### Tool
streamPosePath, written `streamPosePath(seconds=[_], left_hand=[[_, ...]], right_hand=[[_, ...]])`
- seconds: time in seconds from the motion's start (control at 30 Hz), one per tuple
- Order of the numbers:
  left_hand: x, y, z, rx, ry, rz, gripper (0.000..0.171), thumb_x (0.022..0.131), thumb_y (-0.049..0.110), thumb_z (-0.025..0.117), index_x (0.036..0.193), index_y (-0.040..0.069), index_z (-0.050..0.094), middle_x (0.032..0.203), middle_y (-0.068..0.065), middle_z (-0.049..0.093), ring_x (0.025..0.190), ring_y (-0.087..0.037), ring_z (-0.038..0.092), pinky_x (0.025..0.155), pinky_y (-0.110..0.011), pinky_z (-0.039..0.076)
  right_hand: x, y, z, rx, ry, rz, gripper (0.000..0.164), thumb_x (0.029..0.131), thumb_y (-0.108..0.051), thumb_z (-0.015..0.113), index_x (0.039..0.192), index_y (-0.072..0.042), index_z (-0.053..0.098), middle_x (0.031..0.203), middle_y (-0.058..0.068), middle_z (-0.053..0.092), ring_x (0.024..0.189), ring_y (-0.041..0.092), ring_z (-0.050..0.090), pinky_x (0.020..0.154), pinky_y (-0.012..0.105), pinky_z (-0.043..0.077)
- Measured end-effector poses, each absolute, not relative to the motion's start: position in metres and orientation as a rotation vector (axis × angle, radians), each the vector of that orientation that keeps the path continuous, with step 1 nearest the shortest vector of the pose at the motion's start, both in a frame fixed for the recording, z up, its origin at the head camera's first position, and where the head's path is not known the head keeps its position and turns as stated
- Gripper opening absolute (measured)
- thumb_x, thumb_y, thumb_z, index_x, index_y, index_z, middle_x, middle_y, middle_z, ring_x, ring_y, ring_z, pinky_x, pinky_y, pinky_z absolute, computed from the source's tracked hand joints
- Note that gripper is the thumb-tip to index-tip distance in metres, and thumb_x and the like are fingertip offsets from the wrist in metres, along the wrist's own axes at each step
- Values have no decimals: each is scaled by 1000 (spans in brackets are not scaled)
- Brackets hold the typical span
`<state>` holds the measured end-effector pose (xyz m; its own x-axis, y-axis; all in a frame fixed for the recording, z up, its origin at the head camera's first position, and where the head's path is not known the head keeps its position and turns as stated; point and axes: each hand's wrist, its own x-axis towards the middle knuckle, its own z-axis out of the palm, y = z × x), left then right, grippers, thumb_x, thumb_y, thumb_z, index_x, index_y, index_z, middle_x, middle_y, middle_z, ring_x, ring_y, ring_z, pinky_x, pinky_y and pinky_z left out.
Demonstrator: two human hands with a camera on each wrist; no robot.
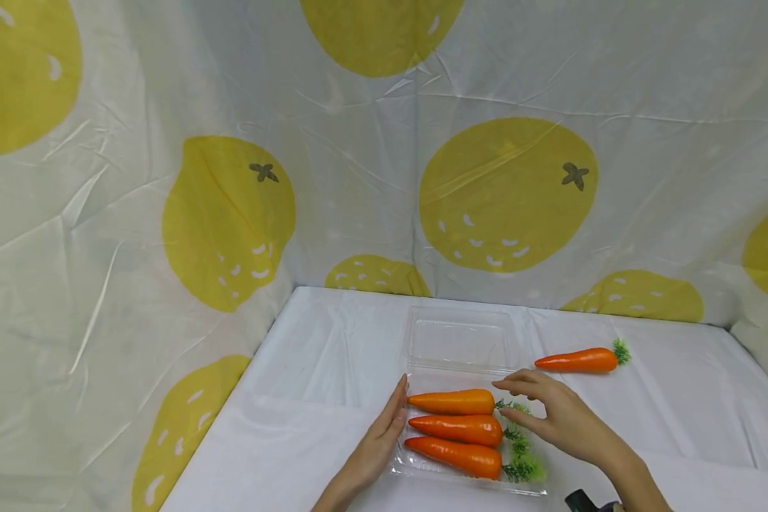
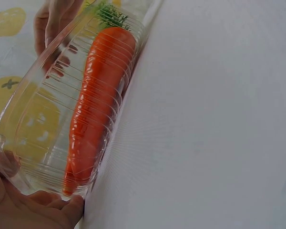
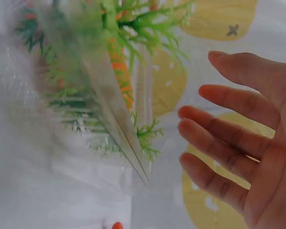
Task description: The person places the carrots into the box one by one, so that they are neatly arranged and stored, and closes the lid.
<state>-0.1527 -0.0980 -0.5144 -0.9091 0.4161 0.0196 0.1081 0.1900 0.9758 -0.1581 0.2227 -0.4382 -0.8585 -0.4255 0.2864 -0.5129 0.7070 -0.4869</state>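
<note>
Three orange carrots, the nearest one (image 1: 454, 456) among them, lie side by side in a clear plastic clamshell box (image 1: 416, 471). Their green tops (image 1: 520, 444) point right. Along the box's left side rests my left hand (image 1: 372, 446), fingers fairly straight against the wall; in the left wrist view this hand (image 2: 33, 207) is at the narrow end, by a carrot's tip. My right hand (image 1: 560, 412) hovers over the upper right of the box beside the leaves, thumb and fingers apart. In the right wrist view that hand (image 3: 248, 138) is spread with nothing in it.
The box's transparent lid (image 1: 461, 341) lies folded back behind it. Another carrot (image 1: 579, 360) with a green top lies on the white tablecloth (image 1: 313, 355) at the right. Behind and left hangs a lemon-print curtain (image 1: 358, 178). A dark object (image 1: 579, 500) shows near the right wrist.
</note>
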Motion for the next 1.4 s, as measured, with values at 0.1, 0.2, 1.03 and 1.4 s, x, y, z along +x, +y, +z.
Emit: streamPosePath(seconds=[0.1, 0.2, 1.03, 1.4], left_hand=[[-152, -98, -514, 505, 2214, 1787, 58, 115, 29, 29, 168, 22, 6, 175, -12, 8, 161, -35, 12, 110, -1, 13], [-152, -98, -514, 504, 2212, 1787, 58, 115, 29, 30, 168, 22, 6, 175, -12, 8, 161, -35, 12, 110, -1, 13], [-152, -99, -514, 495, 2258, 1759, 58, 115, 30, 30, 168, 23, 8, 174, -14, 13, 161, -35, 16, 115, -6, 15], [-153, -99, -518, 505, 2235, 1784, 58, 115, 27, 30, 168, 20, 8, 174, -15, 11, 161, -34, 14, 113, -3, 12]], right_hand=[[-159, 228, -437, 728, -2754, 858, 34, 95, -36, 76, 128, -29, 73, 124, -11, 69, 105, 15, 71, 83, 35, 61], [-162, 235, -437, 704, -2727, 845, 36, 93, -33, 78, 128, -27, 73, 123, -9, 70, 102, 16, 71, 81, 34, 61], [-189, 304, -459, 439, -2707, 831, 44, 89, -13, 81, 130, -2, 69, 135, 25, 59, 122, 47, 52, 91, 71, 45], [-202, 329, -473, 363, -2740, 787, 45, 88, -11, 82, 129, 1, 68, 138, 33, 54, 124, 57, 46, 92, 81, 37]])
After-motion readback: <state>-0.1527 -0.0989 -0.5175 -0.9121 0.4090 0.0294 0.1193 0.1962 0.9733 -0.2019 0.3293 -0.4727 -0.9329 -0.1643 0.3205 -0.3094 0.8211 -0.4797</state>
